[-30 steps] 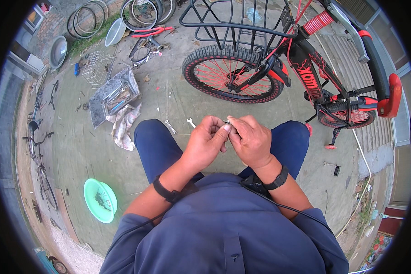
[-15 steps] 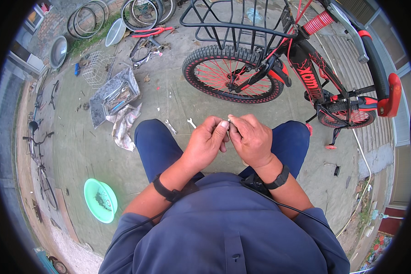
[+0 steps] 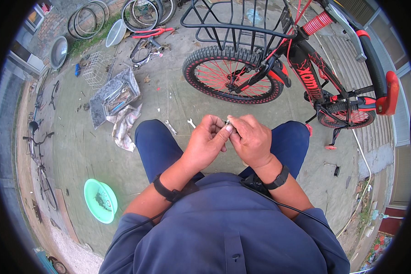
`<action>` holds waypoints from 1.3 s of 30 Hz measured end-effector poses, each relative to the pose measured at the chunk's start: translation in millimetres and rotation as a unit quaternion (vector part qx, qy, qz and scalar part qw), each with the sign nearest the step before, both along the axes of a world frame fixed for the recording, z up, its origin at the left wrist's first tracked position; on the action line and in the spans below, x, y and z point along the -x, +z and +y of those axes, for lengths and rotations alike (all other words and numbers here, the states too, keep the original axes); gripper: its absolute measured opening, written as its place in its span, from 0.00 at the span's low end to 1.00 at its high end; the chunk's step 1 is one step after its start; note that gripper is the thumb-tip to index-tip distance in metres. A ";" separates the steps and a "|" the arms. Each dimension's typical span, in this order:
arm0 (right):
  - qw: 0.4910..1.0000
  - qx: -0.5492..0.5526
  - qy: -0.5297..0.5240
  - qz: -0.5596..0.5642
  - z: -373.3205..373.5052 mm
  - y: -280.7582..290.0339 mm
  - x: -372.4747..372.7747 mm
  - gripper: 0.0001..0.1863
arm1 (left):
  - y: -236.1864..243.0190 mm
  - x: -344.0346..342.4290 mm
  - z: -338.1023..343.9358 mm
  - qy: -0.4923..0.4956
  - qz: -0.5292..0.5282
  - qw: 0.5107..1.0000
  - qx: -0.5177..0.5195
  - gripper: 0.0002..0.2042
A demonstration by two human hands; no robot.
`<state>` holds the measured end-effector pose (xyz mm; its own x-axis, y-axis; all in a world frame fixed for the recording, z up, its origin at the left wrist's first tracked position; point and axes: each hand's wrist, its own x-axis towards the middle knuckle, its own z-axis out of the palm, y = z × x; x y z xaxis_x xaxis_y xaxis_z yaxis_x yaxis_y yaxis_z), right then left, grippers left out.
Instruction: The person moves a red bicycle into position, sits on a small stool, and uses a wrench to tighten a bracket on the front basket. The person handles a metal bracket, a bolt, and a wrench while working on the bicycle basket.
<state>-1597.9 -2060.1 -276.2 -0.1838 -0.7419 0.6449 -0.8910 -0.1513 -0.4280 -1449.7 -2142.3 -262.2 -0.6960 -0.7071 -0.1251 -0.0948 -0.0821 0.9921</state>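
My left hand [image 3: 208, 141] and my right hand [image 3: 251, 141] meet over the gap between my knees, fingertips pinched together on a small metal part [image 3: 228, 123] that is mostly hidden by the fingers. Two open-ended wrenches [image 3: 191, 122] [image 3: 171, 126] lie on the mat [image 3: 160, 105] just beyond my left hand and left knee. In front of me a black and red bicycle [image 3: 313, 84] with a front rack stands side on, its front wheel past my hands.
A tool tray [image 3: 100, 96] and a stained rag [image 3: 123, 132] sit at the left, a green basin [image 3: 96, 196] nearer. Farther back lie a wire basket [image 3: 98, 68], loose wheels [image 3: 139, 13], a red frame part [image 3: 148, 32] and metal basins [image 3: 58, 51]. Another bicycle [image 3: 43, 178] is at the far left.
My fingertips shift slightly around the small part; my left thumb rises a little, then lowers again. Both hands stay in the same place.
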 end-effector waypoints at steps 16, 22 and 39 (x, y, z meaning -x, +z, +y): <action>1.000 -0.006 -0.002 0.004 -1.9 -5.6 -1.8 0.18 | -0.3 -3.6 -5.2 -0.021 -0.003 0.996 -0.087 0.11; 1.000 -0.007 0.006 -0.003 -3.1 -7.2 -1.6 0.17 | -0.8 -3.1 -3.5 -0.014 -0.015 0.998 -0.052 0.10; 1.000 -0.012 0.006 0.004 -2.7 -8.2 -1.7 0.18 | -3.9 -4.4 -6.9 -0.024 -0.007 0.997 -0.079 0.10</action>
